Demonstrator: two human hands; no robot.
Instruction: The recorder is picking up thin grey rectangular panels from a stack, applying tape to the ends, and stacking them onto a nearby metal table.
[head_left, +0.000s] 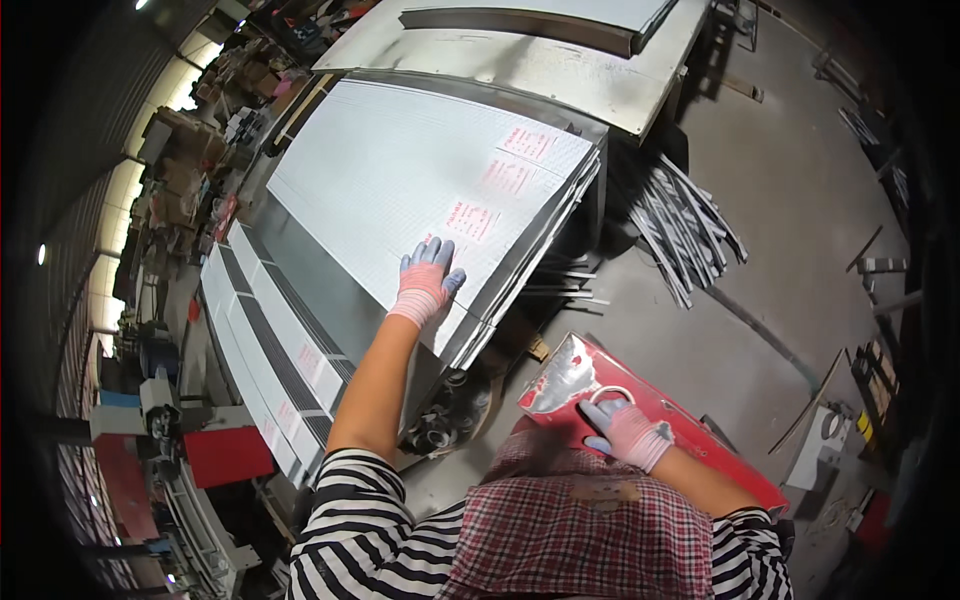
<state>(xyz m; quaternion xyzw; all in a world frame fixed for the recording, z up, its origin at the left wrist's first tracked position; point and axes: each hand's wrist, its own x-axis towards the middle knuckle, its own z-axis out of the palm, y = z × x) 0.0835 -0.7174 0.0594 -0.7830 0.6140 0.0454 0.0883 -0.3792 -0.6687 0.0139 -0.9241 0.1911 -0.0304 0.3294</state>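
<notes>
My left hand, in a pink and grey glove, lies with fingers spread on a stack of large white sheets. Red-printed labels mark the top sheet just beyond my fingertips. My right hand, gloved alike, is low over a worn red metal surface on my right. Its fingers curl against a pale ring that looks like a roll of tape. The ring's lower part is hidden behind the hand.
Bundled long white strips lie left of the sheets. Beyond stands a metal-topped table bearing another stack. Loose metal strips jut out at the right, above the grey floor. Red and grey machinery stands at the lower left.
</notes>
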